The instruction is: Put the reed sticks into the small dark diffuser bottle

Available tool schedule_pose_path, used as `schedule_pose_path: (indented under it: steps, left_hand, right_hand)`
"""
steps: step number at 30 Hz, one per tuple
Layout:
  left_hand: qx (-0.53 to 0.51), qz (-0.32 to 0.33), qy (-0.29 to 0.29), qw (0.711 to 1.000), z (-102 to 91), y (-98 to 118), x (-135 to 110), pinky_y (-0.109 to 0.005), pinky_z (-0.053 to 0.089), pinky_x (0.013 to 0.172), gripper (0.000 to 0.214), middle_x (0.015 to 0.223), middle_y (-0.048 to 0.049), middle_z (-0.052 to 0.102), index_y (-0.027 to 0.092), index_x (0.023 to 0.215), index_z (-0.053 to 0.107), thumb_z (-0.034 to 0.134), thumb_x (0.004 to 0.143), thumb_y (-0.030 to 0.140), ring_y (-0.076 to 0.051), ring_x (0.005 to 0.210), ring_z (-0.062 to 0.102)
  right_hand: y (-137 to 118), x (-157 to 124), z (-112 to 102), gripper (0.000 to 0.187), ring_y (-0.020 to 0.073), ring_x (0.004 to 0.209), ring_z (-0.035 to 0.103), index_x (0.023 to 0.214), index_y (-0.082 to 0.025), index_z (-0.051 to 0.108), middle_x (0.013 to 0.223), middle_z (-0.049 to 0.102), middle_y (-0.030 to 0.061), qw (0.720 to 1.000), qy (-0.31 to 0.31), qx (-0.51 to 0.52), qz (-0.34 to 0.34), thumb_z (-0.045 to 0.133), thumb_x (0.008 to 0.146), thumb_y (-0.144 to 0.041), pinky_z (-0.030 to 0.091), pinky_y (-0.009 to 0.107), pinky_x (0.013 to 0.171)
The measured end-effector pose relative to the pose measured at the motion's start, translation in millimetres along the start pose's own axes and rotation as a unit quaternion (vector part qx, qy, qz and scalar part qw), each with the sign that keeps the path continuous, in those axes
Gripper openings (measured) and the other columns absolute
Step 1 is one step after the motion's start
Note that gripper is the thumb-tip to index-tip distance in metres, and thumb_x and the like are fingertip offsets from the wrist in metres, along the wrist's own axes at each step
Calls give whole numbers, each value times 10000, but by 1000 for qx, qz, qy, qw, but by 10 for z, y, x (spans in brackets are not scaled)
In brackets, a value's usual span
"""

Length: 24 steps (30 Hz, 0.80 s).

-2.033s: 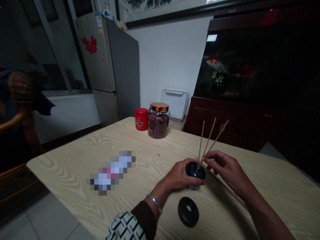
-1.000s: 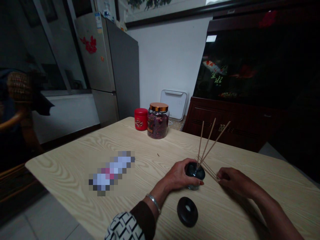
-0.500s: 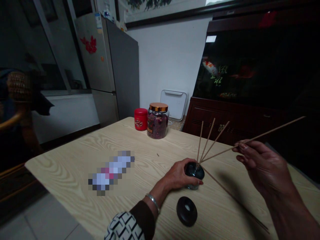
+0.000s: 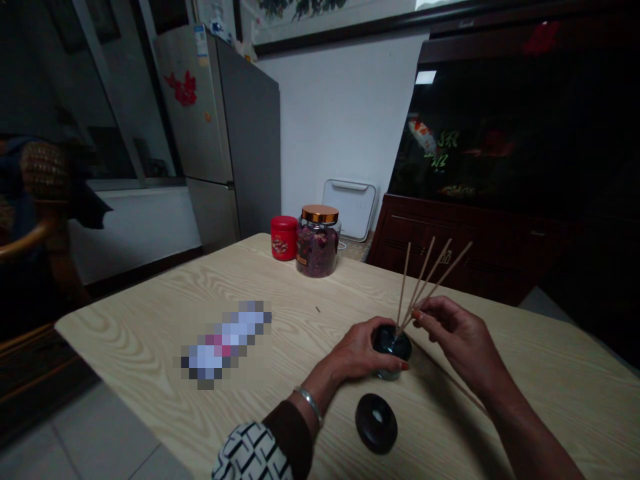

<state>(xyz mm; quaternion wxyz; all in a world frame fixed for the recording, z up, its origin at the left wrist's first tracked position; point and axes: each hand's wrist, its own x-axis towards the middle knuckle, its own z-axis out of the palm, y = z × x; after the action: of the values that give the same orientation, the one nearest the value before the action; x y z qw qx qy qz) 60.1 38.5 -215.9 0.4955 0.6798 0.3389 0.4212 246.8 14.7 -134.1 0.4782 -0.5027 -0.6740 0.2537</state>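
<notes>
- The left hand (image 4: 357,350) is clenched around a dark glass bottle (image 4: 391,345), which stands on the pale wood-grain bench (image 4: 125,320); a silver bangle (image 4: 309,405) sits on that wrist.
- Four thin reed sticks (image 4: 423,283) fan upward from the bottle's neck.
- The right hand (image 4: 463,333) is raised beside them, its fingers (image 4: 419,313) pinched on the sticks near the neck; exactly which stick they grasp is hard to tell.
- Another reed (image 4: 453,383) slants down past the right wrist, its lower end near the bench.
- The splayed sticks look easy to knock, so a firm left grip and slow fingers seem wise.
- A round black lid (image 4: 376,423) lies just below the bottle, near both forearms.
- Farther off stand a red tin (image 4: 284,237), a copper-lidded jar of dried rosebuds (image 4: 317,243), and a pixelated object (image 4: 225,343).
</notes>
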Motion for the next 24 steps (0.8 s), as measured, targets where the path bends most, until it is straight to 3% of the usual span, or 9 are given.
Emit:
schedule_pose_path:
  steps: [4,9,14,17,24]
  left_hand:
    - [-3,2,-1,1000,3,-1,-3,-322,473,821,719,1018,-63,679,182,1218,645,908,571,349,-210,930,605]
    - [-3,-2,0,1000,-2,19,-12,-323,474,827,727,1022,-65,683,184,1210,643,914,564,381,-219,945,610]
    - [-14,-7,-2,1000,10,-19,8,-324,482,845,724,1037,-68,691,185,1197,644,923,550,352,-223,962,621]
    - [-17,-8,-2,1000,15,-43,19,-327,485,858,738,1045,-70,693,188,1209,640,924,548,354,-226,972,623]
    - [-11,0,-5,1000,2,-34,16,-313,484,854,740,1048,-68,690,182,1212,642,922,555,377,-226,972,624]
  right_hand:
    - [39,8,-12,272,192,704,649,855,-211,667,764,699,31,996,-71,-46,9,663,827,-481,478,286,596]
    - [210,72,-317,300,196,696,639,839,-216,653,745,692,36,979,-133,-149,36,554,877,-496,452,291,613]
    - [627,47,-502,98,214,734,629,765,-226,661,806,720,52,886,-210,-401,101,601,792,-300,379,302,622]
    - [824,3,-478,65,232,790,640,776,-232,678,860,725,59,853,-238,-447,127,624,747,-253,341,296,605]
    - [948,-19,-430,105,195,744,635,721,-218,669,820,721,50,859,-247,-433,114,582,758,-171,356,278,619]
